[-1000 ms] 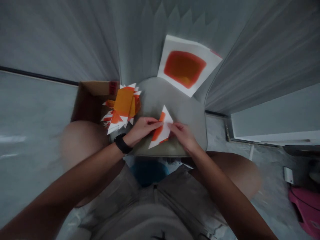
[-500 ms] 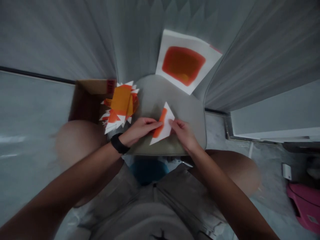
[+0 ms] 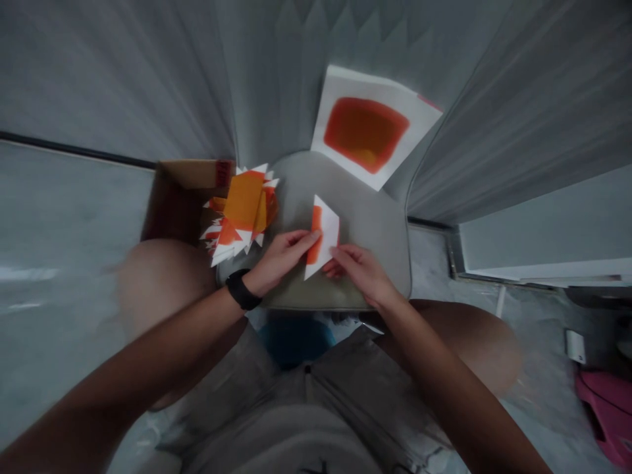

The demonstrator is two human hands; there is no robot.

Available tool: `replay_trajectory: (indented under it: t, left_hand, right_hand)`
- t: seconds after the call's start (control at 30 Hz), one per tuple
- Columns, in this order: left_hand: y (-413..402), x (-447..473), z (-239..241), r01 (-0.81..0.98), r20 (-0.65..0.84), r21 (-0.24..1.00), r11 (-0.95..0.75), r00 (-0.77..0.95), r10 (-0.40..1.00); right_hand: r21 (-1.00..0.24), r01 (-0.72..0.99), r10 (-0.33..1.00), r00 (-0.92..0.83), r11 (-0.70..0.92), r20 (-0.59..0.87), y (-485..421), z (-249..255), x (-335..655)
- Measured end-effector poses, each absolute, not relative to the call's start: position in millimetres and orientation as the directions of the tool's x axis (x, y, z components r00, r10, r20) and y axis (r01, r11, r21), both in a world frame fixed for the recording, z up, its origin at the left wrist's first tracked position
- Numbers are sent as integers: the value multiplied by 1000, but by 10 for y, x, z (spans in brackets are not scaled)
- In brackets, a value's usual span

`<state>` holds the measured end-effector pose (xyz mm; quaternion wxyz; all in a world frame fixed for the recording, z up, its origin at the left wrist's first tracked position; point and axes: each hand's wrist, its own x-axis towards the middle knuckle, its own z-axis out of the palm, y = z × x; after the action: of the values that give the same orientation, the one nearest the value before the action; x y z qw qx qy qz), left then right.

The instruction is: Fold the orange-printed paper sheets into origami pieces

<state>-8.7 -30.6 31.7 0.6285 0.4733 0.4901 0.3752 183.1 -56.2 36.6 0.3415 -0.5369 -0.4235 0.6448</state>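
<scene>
A folded piece of paper (image 3: 328, 238), white with an orange band along its left side, is held above the chair seat (image 3: 375, 263). My left hand (image 3: 286, 255) pinches its left edge, thumb on top of the orange part. At the lower right edge, my right hand (image 3: 360, 268) grips the paper between thumb and fingers. Left of my hands lies a pile of folded orange and white papers (image 3: 244, 201) with pointed corners. Toward the chair's back rests a flat white sheet stack (image 3: 419, 108) with a large orange-red printed patch.
An open cardboard box (image 3: 170, 210) stands on the floor left of the chair, partly under the paper pile. Something blue (image 3: 296, 339) sits below the seat's front edge. A pink plastic object (image 3: 605, 408) and a small white device (image 3: 575, 345) are at the far right.
The folded paper has turned to stand more upright in view and shifted slightly left. My right hand has moved from its right side down to its lower right edge.
</scene>
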Motion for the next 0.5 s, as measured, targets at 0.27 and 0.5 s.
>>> replay_trajectory:
  t: [0.27,0.5]
  left_hand:
    - [-364,-75,306,-68,-273,952,299,253,928]
    - [-375,-34,234,-181,-251,943,281,170,953]
  right_hand:
    - [-912,-48,908,-131,-408,-399,-589,357,1776]
    - [-909,-86,909,-128,-408,-396,-642,330,1659]
